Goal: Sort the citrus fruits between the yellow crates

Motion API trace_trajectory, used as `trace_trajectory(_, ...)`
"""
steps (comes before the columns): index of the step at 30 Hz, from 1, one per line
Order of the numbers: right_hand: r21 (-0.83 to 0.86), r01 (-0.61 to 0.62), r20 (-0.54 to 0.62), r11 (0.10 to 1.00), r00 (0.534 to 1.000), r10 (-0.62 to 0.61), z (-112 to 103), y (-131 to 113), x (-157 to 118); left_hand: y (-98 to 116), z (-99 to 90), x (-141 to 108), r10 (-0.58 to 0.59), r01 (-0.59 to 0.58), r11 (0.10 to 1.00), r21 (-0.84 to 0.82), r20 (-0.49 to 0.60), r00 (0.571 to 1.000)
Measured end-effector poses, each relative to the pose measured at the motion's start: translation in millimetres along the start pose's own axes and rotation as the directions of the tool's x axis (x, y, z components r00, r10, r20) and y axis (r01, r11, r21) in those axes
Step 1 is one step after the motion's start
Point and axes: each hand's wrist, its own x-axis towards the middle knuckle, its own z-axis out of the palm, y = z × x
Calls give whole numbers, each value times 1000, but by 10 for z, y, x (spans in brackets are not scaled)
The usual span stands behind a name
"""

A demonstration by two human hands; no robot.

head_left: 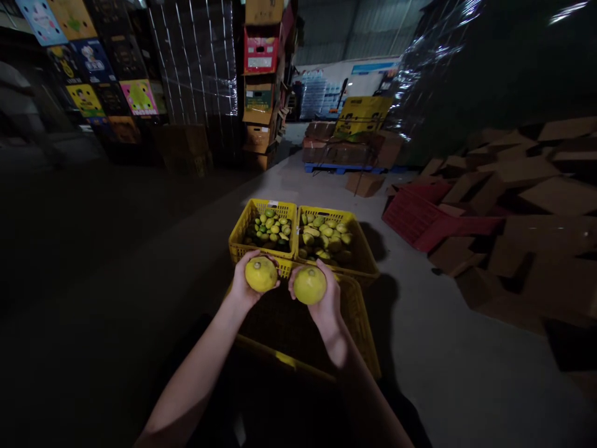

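Observation:
My left hand [241,285] is closed round a yellow lemon [261,275], its knobbed end facing up toward me. A second yellow lemon [310,286] sits in my right hand [332,291], fingers curled round its sides. Both hands are held side by side, a small gap apart, above a yellow plastic crate [366,326] whose inside is dark. Just beyond, a left yellow crate [237,235] holds several small green and yellow fruits [271,228]. The right yellow crate [366,252] beside it has several larger yellow-green fruits [329,235].
A red crate [415,214] and a heap of flattened cardboard boxes [527,249] lie on the right. Boxes stand on a blue pallet [340,168] farther back. Tall box stacks [260,93] rise behind, and a person [18,99] is at the far left.

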Motion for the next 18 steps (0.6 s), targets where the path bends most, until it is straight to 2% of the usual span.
trace_trajectory(4, -78, 38, 80, 996, 996, -32, -9, 27, -43, -8, 44, -35, 37, -41, 996, 73, 62, 997)
trace_trajectory(8, -29, -29, 75, 999, 997, 31, -26, 43, -4, -24, 47, 3, -51, 53, 997, 55, -45, 998)
trace_trajectory(10, 20, -90, 29, 996, 996, 90, -28, 30, 32, -30, 29, 42, -112, 114, 993, 8, -130, 985)
trace_trajectory(12, 51, -100, -54, 994, 993, 103, -33, 0, 69, -29, 5, 80, -126, 122, 992, -35, -187, 974)
trace_trajectory(16, 67, -41, -229, 997, 972, 55, -100, -126, 126, 12, -21, 104, -66, 60, 997, -46, -156, 986)
trace_trajectory(18, 60, -10, -264, 998, 964, 25, -174, -225, 135, 53, -25, 86, -54, 49, 998, -39, -141, 988)
